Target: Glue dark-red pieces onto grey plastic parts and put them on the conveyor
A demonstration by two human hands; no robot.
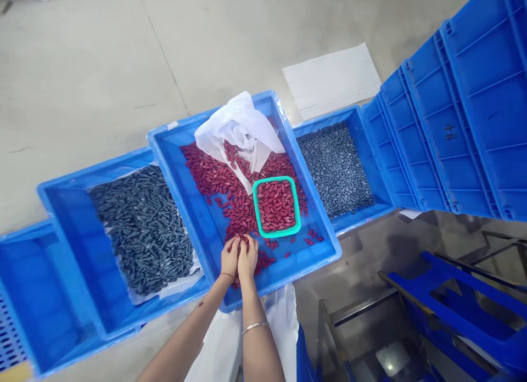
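Observation:
My left hand [229, 259] and my right hand [247, 258] are side by side in the near part of a blue crate [214, 239]. Their fingers curl together around some small dark red pieces, partly hidden by the hands. More loose red pieces [241, 209] spread over the crate floor, heaped toward the far side. Just beyond my right hand, a green-rimmed square basket [297, 209] stands on the crate floor, filled with the same red pieces. A crumpled white cloth or sheet [236, 121] lies over the pieces at the far end.
At left, a blue crate [78, 234] holds dark stick-shaped pieces [144, 234] on a white liner. To the right, another crate [381, 192] contains small dark pieces [335, 170]. Stacked blue crates [461, 118] rise at far right, above a blue stool [465, 316]. A white sheet [333, 77] lies on the floor.

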